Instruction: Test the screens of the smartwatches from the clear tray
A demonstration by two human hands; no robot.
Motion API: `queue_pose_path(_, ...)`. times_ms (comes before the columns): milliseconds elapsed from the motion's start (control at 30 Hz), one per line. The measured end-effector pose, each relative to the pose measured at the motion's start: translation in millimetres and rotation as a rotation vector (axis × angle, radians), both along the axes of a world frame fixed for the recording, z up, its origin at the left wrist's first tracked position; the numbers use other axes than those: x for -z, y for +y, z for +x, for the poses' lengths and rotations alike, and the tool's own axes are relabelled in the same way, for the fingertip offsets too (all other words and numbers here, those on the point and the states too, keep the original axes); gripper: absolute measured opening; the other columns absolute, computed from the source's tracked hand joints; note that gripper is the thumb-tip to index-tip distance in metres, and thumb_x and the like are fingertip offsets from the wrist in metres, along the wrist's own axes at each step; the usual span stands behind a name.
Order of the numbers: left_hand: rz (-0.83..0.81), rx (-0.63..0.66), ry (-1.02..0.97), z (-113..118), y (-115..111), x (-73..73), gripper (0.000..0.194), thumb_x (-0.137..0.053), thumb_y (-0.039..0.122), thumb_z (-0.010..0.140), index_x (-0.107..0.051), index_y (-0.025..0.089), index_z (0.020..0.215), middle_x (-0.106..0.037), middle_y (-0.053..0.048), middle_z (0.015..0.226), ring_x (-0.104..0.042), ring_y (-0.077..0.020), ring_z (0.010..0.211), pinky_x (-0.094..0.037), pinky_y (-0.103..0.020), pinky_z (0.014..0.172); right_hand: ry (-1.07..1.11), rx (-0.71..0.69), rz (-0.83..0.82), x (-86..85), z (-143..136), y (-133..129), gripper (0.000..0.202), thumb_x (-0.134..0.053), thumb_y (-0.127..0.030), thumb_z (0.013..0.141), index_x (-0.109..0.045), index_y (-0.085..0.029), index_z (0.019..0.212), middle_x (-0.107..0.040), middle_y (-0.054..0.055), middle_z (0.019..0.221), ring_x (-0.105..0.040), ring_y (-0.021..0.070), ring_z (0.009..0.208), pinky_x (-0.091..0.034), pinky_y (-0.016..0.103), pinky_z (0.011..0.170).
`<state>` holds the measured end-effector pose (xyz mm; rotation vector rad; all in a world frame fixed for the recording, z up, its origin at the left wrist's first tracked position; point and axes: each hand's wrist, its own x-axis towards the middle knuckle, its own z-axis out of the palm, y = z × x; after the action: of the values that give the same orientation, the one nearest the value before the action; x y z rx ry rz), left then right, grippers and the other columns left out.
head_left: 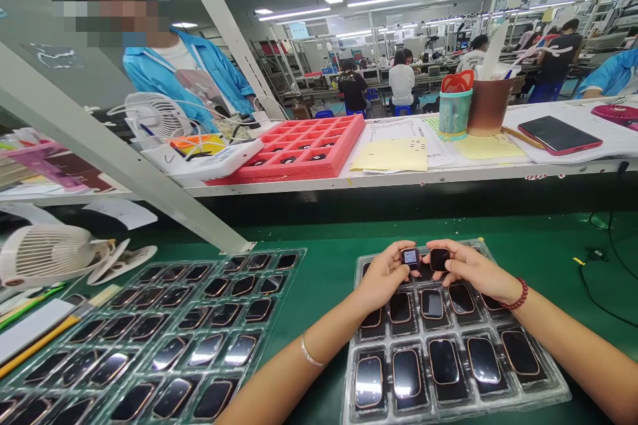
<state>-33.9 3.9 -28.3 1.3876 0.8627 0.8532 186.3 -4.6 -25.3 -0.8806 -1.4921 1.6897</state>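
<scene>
Above the far rows of a clear plastic tray [349, 378], my left hand [383, 277] pinches a smartwatch [410, 257] whose lit screen shows a QR code. Close beside it, my right hand [468, 267] grips a second smartwatch [439, 259] with a dark screen. Both are held between thumb and fingers, with a small gap between them. Below the hands, the tray's pockets hold several watch faces, such as a dark one [443, 361] in the near row. My wrists partly cover the pockets at the back.
More clear trays [199, 319] of watch faces lie on the green mat at left. A white fan [50, 255] stands behind them. On the raised shelf are a red foam tray [319, 146], a brown cup [491, 106] and a phone [558, 134]. A person in a blue jacket [224, 76] is across.
</scene>
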Motion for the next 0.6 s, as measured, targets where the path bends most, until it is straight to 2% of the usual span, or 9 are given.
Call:
queue_pose_path(133,-0.006,-0.008,0.023,0.1,-1.3,-2.6,0.041,-0.060,0.028,0.079,-0.049,0.018,0.117,-0.061,-0.006,0.100,-0.064,-0.0144,0.076,-0.045,-0.024,0.064,-0.065,0.016,0.085,-2.9,-1.4,-0.4,0.038,-0.054,-0.020,0.084,-0.053,-0.022,0.122,-0.060,0.007,0.111,-0.064,0.0158,0.081,-0.056,0.029,0.067)
queue_pose_path(267,0.011,-0.001,0.047,-0.7,-1.3,-4.5,0.040,-0.060,0.039,0.079,-0.054,0.017,0.112,-0.062,-0.006,0.093,-0.064,-0.0151,0.071,-0.044,-0.024,0.060,-0.051,0.006,0.090,-3.9,-0.8,-0.1,0.031,-0.054,-0.027,0.086,-0.055,-0.021,0.117,-0.062,0.007,0.109,-0.064,0.0153,0.079,-0.055,0.027,0.063)
queue_pose_path(433,0.019,0.011,0.070,-1.6,-1.3,-5.5,0.036,-0.057,0.042,0.081,-0.056,0.016,0.106,-0.065,-0.007,0.091,-0.063,-0.0144,0.068,-0.043,-0.023,0.059,-0.030,0.036,0.037,-5.7,-1.0,-0.8,0.030,-0.054,-0.043,0.088,-0.061,-0.019,0.104,-0.066,0.006,0.094,-0.062,0.0127,0.065,-0.052,0.024,0.056)
queue_pose_path(533,0.020,0.005,0.067,-0.9,-1.7,-5.7,0.032,-0.056,0.041,0.082,-0.057,0.015,0.101,-0.065,-0.007,0.091,-0.063,-0.0141,0.068,-0.043,-0.023,0.058,-0.031,0.039,0.033,-5.4,-1.3,-0.8,0.030,-0.054,-0.045,0.088,-0.062,-0.017,0.098,-0.067,0.005,0.086,-0.059,0.0111,0.059,-0.051,0.023,0.054)
queue_pose_path(600,0.015,-0.006,0.047,-0.2,-2.0,-5.3,0.032,-0.059,0.038,0.080,-0.056,0.015,0.102,-0.065,-0.007,0.092,-0.064,-0.0146,0.070,-0.044,-0.023,0.059,-0.040,0.038,0.042,-4.0,-1.1,-0.4,0.029,-0.055,-0.041,0.087,-0.060,-0.018,0.103,-0.066,0.006,0.090,-0.059,0.0114,0.061,-0.051,0.023,0.054)
